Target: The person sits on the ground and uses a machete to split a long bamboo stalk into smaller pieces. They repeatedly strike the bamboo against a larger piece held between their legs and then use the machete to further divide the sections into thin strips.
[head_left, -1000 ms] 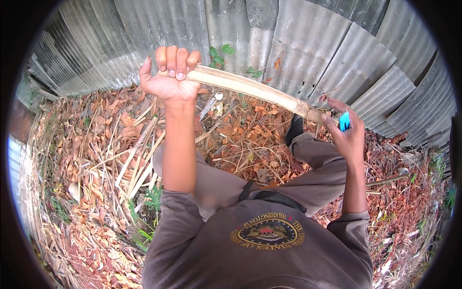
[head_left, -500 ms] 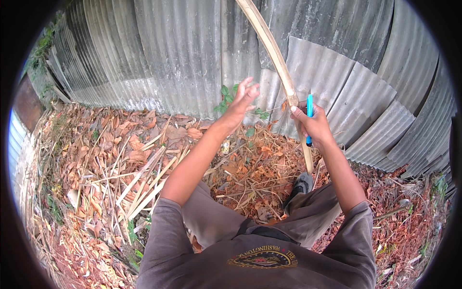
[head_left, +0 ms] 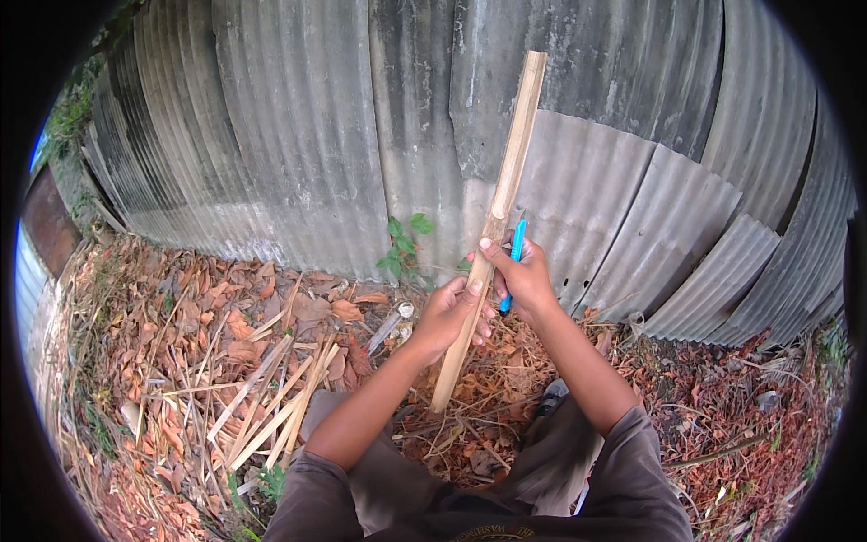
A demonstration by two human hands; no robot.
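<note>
A split bamboo strip [head_left: 517,154], pale and nearly straight, slants upward in front of me. Its lower end hangs above the leaf litter, and its upper end stands out against the metal wall. My left hand [head_left: 442,318] is closed around its lower part, thumb on the near face. Just above, my right hand [head_left: 526,278] pinches the same strip between thumb and fingers. A light blue utility knife [head_left: 517,248] also sits in my right hand, pointed end up, alongside the strip and apart from it.
A corrugated metal wall [head_left: 298,135] rises ahead, with a small green plant [head_left: 397,248] at its foot. Several thin bamboo pieces [head_left: 271,397] lie on dry leaves [head_left: 208,312] to the left. A shoe [head_left: 551,396] shows below my right hand.
My left hand has come in from open air and closed on the bamboo strip. The strip has been lifted off the ground by my shoe and shifted left; its upper end now shows.
</note>
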